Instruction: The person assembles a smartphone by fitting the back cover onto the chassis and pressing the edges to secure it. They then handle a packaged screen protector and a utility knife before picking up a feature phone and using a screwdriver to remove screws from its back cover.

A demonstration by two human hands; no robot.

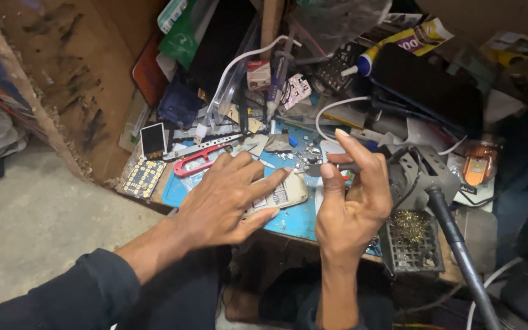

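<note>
My left hand point(224, 201) lies flat with its fingers spread over a pale, small phone body point(285, 194) on a blue work mat point(294, 223). The fingertips rest on the phone's top and near edge. My right hand point(352, 195) is raised upright just right of the phone, palm facing left. Its index finger points up and its thumb is bent inward. A thin metal tool point(311, 169) pokes out to the left from between thumb and fingers, over a scatter of small metal parts point(304, 156).
A metal iron stand with brass wool point(412, 229) and a black-handled iron point(456, 241) stand at the right. A red phone frame point(194, 162), a small screen point(153, 139), a keypad board point(143, 177), a glue syringe point(278, 76) and white cables crowd the bench. Concrete floor point(32, 220) lies to the left.
</note>
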